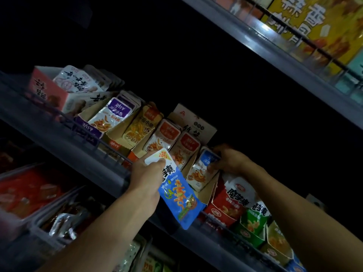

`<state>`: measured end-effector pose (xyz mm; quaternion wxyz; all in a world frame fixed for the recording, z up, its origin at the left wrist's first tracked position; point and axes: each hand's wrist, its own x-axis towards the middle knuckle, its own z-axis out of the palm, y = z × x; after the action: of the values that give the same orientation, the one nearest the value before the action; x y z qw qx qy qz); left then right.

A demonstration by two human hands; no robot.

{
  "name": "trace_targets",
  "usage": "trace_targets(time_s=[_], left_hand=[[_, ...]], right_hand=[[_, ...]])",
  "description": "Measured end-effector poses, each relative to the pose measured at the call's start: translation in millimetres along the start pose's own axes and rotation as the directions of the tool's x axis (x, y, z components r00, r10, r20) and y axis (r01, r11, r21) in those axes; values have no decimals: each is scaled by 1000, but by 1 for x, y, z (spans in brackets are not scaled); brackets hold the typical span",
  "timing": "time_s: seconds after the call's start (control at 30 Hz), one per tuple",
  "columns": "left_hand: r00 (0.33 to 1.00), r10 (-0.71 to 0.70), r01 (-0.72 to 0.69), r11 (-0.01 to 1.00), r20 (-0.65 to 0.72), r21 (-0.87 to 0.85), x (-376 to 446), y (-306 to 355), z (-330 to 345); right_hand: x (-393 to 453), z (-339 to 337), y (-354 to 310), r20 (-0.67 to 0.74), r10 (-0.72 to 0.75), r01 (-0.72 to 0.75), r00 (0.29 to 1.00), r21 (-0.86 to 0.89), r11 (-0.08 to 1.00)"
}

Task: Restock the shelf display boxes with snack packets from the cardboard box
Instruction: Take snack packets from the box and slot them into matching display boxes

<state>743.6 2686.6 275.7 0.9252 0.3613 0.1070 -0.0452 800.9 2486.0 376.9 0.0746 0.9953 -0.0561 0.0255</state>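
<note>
My left hand (146,176) grips the white top of a blue snack packet (179,199), which hangs in front of the shelf rail. My right hand (228,160) is reached into a cardboard display box (206,193) on the middle shelf, fingers curled round the blue-topped packets (202,169) standing in it. To the left stand more display boxes with orange-topped packets (167,138), yellow packets (141,126) and purple-topped packets (112,118). The cardboard supply box is out of view.
A grey shelf rail (64,132) runs diagonally across the front of the boxes. Red and green snack boxes (245,211) stand to the right of the blue ones. A shelf above (275,50) holds yellow packages. Lower shelves at the left carry red packets (27,191).
</note>
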Motion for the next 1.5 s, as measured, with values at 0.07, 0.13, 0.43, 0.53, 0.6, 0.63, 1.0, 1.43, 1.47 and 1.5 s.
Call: trace_targets(time_s=[0.07,0.13,0.43,0.53,0.6,0.63,1.0,1.43,1.47,1.5], left_hand=[[1000,-6,6,1000,11,1,-1,0,0],[1000,-13,13,1000,28,12,-3,-1,0],[995,-18,12,998,95,54,-4,-5,-4],[995,-10,3,998,103,68,-3,-8,-4],[993,-17,8,997,115,76,-4,-9,-5],[992,-21,11,997,122,81,-5,-10,-5],[955,-58,13,988,291,155,-37,1,8],[856,-98,-144,897,507,417,-109,-29,35],[844,-105,-148,897,526,417,-115,-34,42],[827,-114,-153,896,550,416,-120,-39,49]], right_hand=[[0,2,0,-12,14,-14,1000,-3,1000],[0,3,-1,-16,17,-18,1000,-30,999],[2,0,1,-115,69,-66,991,26,997],[4,0,4,-122,64,-58,990,52,997],[5,2,5,-123,61,-56,991,43,997],[4,0,6,-127,59,-54,990,43,998],[-92,-39,-32,-20,-386,333,922,546,769],[-181,-57,67,-199,-14,193,980,926,325],[-187,-53,76,-161,17,151,987,952,265],[-193,-50,86,-115,57,101,992,974,201]])
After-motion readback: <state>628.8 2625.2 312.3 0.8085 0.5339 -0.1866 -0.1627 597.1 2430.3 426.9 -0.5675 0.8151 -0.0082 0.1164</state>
